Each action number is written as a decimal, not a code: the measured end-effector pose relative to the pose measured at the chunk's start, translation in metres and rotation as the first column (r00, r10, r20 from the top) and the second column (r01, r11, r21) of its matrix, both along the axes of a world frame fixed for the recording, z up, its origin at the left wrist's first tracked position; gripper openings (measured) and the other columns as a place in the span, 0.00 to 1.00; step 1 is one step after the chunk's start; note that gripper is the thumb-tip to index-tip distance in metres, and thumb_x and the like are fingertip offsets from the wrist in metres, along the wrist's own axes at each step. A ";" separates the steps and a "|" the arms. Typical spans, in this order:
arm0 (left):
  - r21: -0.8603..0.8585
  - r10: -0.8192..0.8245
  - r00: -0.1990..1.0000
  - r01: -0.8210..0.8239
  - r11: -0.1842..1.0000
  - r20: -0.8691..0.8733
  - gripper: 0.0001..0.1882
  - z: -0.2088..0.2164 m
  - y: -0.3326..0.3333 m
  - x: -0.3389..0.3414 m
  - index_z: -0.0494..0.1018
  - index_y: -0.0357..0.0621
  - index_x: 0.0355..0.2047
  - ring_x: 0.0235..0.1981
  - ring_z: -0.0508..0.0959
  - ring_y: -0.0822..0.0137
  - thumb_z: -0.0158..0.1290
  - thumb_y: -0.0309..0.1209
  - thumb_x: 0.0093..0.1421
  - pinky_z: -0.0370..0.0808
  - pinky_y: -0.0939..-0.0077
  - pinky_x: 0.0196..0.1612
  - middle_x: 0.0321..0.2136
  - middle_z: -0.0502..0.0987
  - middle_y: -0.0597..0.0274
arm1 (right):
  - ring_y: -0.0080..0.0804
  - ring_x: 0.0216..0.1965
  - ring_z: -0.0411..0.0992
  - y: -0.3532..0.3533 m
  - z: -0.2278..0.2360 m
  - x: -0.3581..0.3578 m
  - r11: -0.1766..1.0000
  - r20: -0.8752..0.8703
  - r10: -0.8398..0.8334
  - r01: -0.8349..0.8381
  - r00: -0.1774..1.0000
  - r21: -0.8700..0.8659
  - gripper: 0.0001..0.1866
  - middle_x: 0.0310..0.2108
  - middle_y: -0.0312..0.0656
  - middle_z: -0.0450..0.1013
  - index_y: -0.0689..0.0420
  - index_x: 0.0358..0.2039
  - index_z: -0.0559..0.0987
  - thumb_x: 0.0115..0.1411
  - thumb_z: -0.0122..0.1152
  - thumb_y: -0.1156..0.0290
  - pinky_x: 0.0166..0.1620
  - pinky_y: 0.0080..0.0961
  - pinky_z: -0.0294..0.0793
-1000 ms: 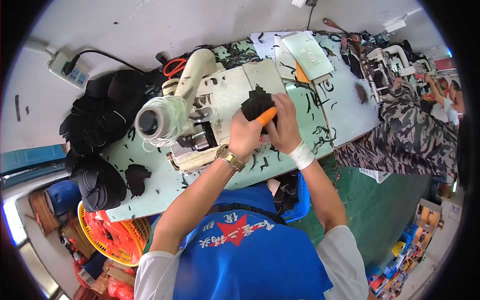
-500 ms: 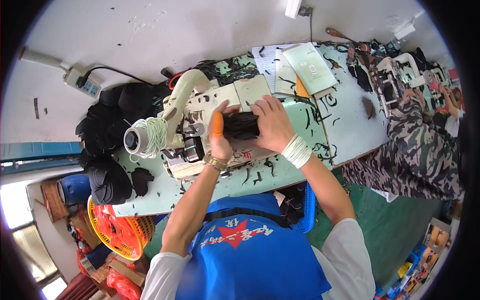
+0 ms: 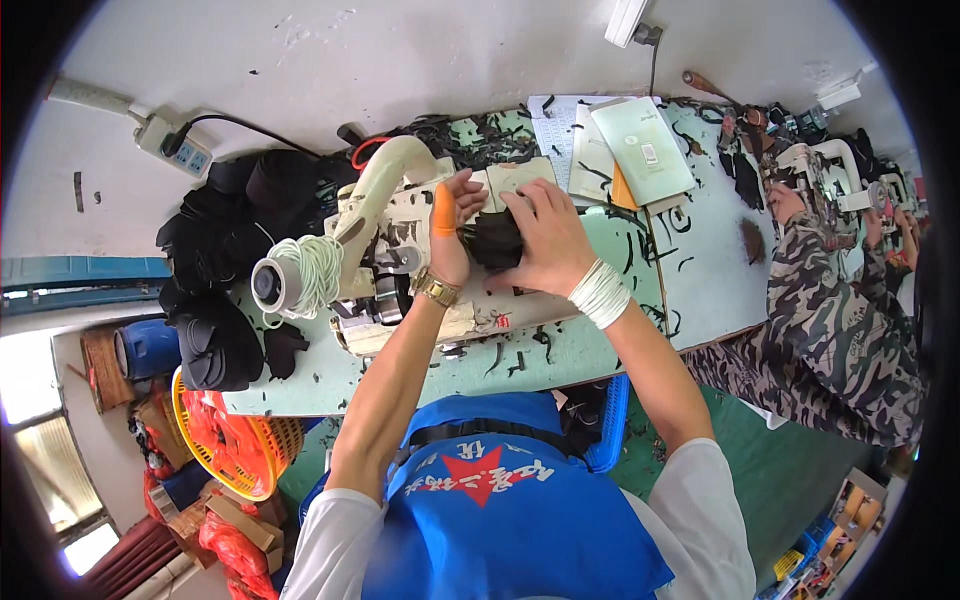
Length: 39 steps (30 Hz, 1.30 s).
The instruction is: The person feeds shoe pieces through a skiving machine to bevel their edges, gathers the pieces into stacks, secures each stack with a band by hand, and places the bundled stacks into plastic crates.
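A compact stack of black fabric pieces [image 3: 494, 240] sits on the cream sewing machine [image 3: 465, 322] between my two hands. My right hand [image 3: 550, 240] cups the stack from its right side, fingers over the far edge and thumb at the near edge. On the left, my left hand [image 3: 455, 220] is open, fingers stretched out and palm turned toward the stack's left end. An orange cover [image 3: 444, 212] wraps one of its digits. Whether that palm touches the fabric is hard to tell. Cord [image 3: 318, 270] is wound round the machine's pale post at the left.
Piles of black fabric [image 3: 225, 225] lie left of the machine. Black scraps litter the green table [image 3: 590, 340]. Papers and a pale booklet [image 3: 643, 150] lie at the back. A yellow basket [image 3: 222, 462] stands below left. At right, a person in a camouflage sleeve [image 3: 812, 280] works at another machine.
My left fingers have moved off the stack and stretched out. My right hand has pressed the black pieces into a squarer, narrower stack. The view has shifted slightly.
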State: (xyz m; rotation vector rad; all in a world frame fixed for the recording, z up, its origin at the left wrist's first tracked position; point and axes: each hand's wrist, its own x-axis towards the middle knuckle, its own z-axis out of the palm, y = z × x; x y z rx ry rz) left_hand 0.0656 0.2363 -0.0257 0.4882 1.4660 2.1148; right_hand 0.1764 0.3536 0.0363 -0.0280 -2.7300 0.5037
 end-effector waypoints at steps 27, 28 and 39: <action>-0.339 -0.037 0.929 -0.098 0.936 -0.369 0.26 0.053 -0.051 0.032 0.66 0.33 0.49 0.49 0.72 0.61 0.40 0.46 0.64 0.69 0.68 0.52 0.47 0.71 0.50 | 0.41 0.30 0.73 0.048 0.013 -0.035 0.751 0.290 0.148 0.084 0.946 -0.656 0.27 0.27 0.47 0.75 0.61 0.30 0.77 0.40 0.71 0.50 0.38 0.32 0.72; -0.409 -0.135 0.957 0.018 0.913 -0.259 0.22 0.063 -0.067 0.042 0.69 0.32 0.45 0.45 0.74 0.62 0.43 0.41 0.61 0.70 0.69 0.49 0.42 0.74 0.52 | 0.34 0.25 0.73 0.059 0.015 -0.045 0.755 0.346 0.130 0.133 0.929 -0.642 0.30 0.23 0.46 0.75 0.65 0.26 0.76 0.40 0.71 0.47 0.34 0.29 0.73; -0.707 0.045 0.999 -0.051 0.705 -0.027 0.11 0.078 -0.279 0.068 0.73 0.31 0.38 0.31 0.76 0.72 0.50 0.27 0.59 0.73 0.79 0.38 0.29 0.78 0.57 | 0.48 0.42 0.73 0.064 0.021 -0.038 0.980 0.554 -0.160 0.197 0.817 -0.006 0.48 0.39 0.60 0.72 0.73 0.41 0.69 0.37 0.69 0.38 0.48 0.34 0.72</action>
